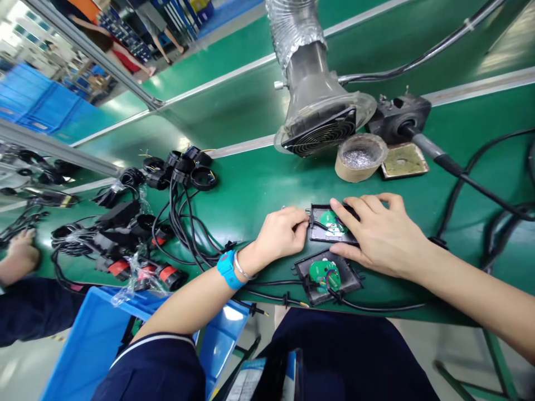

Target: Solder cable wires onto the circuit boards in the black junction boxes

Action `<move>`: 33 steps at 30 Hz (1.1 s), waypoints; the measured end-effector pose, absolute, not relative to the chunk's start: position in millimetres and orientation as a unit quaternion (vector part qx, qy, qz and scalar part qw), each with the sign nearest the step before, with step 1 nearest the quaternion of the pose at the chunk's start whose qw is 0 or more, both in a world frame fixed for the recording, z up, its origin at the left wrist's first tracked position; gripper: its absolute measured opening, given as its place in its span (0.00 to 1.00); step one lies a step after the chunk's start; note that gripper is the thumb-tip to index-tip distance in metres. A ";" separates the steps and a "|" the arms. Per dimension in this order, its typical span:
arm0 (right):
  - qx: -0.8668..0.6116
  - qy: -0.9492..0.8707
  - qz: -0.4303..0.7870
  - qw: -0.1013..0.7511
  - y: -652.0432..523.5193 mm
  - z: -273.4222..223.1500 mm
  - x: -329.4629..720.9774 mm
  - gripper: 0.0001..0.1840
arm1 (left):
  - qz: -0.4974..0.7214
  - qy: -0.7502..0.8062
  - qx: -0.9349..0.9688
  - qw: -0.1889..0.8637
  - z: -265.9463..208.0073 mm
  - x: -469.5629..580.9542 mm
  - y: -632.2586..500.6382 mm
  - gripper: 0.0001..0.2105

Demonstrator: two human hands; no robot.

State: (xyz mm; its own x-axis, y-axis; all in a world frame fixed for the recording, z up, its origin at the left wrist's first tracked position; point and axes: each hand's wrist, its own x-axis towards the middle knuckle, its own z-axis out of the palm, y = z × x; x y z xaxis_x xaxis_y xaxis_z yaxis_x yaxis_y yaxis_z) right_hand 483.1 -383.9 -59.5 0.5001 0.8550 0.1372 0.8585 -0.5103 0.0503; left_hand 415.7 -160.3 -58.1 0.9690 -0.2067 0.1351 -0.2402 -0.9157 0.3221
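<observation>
A shallow black plastic housing point(314, 236) with a round green circuit board point(330, 220) in it lies on the green bench top. My right hand point(378, 236) grips its right part, the thumb along the near side and the fingers over the far side. At the housing's left end, the fingers of my left hand point(285, 229) are pinched on a black cable point(320, 224) that runs in to the board; the fingertips are partly hidden. Just below rests a second black housing point(311, 295), tilted a little, with its own green board point(324, 274) and black cables at both ends.
A fume extractor point(321, 131) hangs over the bench, near a tub of solder scraps point(359, 159), a sponge tray point(403, 161) and a soldering iron point(422, 142). Black rings with cables point(184, 167) lie left. A blue bin point(87, 345) stands below; another person's hand point(20, 253) is far left.
</observation>
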 end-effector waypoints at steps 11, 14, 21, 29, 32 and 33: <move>-0.868 -0.492 -0.050 0.049 -341.3 -35.8 448.3 0.33 | 0.128 -0.153 0.974 0.104 -68.3 407.3 -163.1 0.13; -0.850 -0.524 -0.041 0.023 -336.0 -39.0 451.9 0.35 | 0.107 -0.154 0.979 0.081 -64.0 412.9 -162.2 0.14; -0.840 -0.511 0.003 0.181 -377.2 -16.2 449.3 0.22 | 0.064 -0.144 0.976 0.149 -11.6 385.3 -173.7 0.18; -0.838 -0.501 0.066 0.207 -422.7 -30.5 396.5 0.04 | -0.011 -0.151 0.961 0.233 -29.8 334.3 -223.0 0.35; -0.849 -0.467 0.072 0.237 -424.5 -30.8 410.3 0.08 | 0.012 -0.193 0.957 0.216 -40.6 338.4 -216.9 0.34; -0.850 -0.462 0.082 0.240 -424.2 -30.1 415.5 0.09 | 0.010 -0.214 0.952 0.217 -41.8 340.4 -213.1 0.33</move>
State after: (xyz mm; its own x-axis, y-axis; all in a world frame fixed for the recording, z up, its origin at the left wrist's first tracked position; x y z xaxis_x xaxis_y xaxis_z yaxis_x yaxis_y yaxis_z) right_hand 415.5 -424.2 -30.1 0.5605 0.8241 0.0824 0.7454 -0.4586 -0.4838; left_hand 340.4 -213.1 -41.8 0.9081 -0.4038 0.1113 -0.4122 -0.8143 0.4088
